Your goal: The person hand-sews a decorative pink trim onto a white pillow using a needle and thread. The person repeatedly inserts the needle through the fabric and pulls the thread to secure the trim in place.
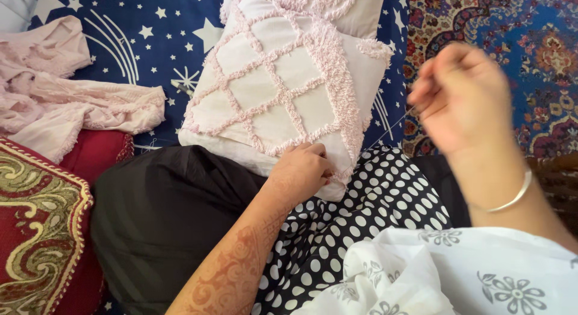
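A pale pink cushion (283, 86) with a tufted diamond pattern lies on my lap and on the star-printed blue sheet (144, 38). My left hand (304, 170) grips the cushion's near edge, fingers curled on the seam. My right hand (460, 98) is raised to the right, blurred, with fingers pinched on a thin thread (385, 131) that runs taut down to the cushion's corner. Any needle is too small to see. A thin bangle (512, 197) circles my right wrist.
Crumpled pink cloth (66, 92) lies at the left. A red and gold patterned cushion (36, 225) sits at the lower left. Polka-dot black fabric (361, 213) and white flowered cloth (457, 273) cover my lap. A patterned carpet (530, 56) lies at the right.
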